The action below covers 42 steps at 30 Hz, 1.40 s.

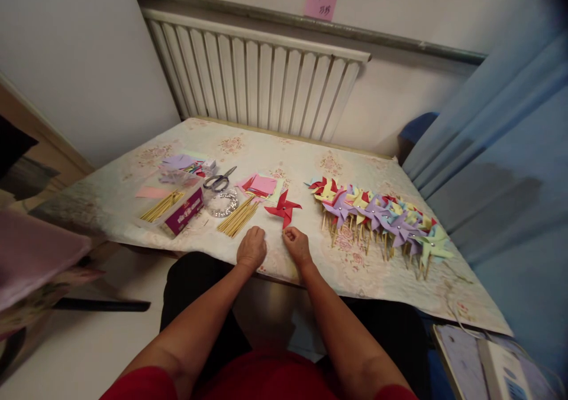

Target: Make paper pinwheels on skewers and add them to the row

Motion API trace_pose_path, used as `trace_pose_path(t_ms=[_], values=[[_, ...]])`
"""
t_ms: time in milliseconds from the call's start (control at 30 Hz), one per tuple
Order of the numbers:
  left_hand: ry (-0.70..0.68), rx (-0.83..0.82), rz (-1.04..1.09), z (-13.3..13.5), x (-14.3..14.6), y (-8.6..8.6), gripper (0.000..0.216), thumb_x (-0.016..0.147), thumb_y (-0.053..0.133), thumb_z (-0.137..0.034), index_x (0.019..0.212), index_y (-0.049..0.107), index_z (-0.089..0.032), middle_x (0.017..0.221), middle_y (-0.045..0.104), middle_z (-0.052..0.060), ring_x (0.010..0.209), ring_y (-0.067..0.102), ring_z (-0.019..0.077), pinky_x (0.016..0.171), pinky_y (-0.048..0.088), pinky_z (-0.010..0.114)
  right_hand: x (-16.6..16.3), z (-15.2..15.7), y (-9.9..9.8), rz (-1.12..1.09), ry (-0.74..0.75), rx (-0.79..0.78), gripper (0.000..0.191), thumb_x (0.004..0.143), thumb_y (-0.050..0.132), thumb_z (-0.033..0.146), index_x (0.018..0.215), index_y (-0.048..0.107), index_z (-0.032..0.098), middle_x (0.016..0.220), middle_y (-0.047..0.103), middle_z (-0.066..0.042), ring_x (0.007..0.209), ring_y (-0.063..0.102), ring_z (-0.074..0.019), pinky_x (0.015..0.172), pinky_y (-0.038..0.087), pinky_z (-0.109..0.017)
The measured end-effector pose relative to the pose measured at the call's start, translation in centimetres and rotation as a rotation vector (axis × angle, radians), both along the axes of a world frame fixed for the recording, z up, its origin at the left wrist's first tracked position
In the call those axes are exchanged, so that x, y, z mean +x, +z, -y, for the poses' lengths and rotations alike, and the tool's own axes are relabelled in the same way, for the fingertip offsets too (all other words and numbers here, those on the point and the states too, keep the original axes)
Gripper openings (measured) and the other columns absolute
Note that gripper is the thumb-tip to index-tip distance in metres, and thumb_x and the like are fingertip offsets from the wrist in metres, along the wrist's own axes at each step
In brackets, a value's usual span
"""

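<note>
Head view: my right grip (297, 245) pinches the red pinwheel (284, 208), spread just beyond it; I can't tell whether my left grip (252, 248), alongside, holds anything. Assembly seems nearly done; placing it calls for steadiness.

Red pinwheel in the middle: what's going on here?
A person sits at a cloth-covered table, the right hand holding a red pinwheel from below. The left hand is curled close by; whether it holds anything is hidden. Loose sticks, coloured paper and scissors lie to the left, while many assembled pinwheels are grouped at the right.
</note>
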<state>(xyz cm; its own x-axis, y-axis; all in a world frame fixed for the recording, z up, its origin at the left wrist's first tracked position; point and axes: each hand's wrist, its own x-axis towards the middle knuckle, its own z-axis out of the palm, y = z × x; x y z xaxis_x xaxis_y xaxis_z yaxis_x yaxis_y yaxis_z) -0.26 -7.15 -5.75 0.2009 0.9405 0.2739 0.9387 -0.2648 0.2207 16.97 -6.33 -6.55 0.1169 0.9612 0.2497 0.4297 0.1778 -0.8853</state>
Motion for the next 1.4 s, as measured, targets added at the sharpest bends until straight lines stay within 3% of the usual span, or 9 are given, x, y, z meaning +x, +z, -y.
trace_pose_path(t_ms=[1400], values=[[0.023, -0.011, -0.011, -0.03, 0.12, 0.15, 0.015, 0.087, 0.044, -0.013, 0.091, 0.056, -0.02, 0.101, 0.058, 0.01, 0.099, 0.052, 0.0239, 0.09, 0.045, 0.036, -0.22, 0.49, 0.43, 0.152, 0.078, -0.08, 0.013, 0.08, 0.057, 0.021, 0.087, 0.068, 0.023, 0.074, 0.07, -0.001, 0.068, 0.062, -0.016, 0.066, 0.043, -0.024]])
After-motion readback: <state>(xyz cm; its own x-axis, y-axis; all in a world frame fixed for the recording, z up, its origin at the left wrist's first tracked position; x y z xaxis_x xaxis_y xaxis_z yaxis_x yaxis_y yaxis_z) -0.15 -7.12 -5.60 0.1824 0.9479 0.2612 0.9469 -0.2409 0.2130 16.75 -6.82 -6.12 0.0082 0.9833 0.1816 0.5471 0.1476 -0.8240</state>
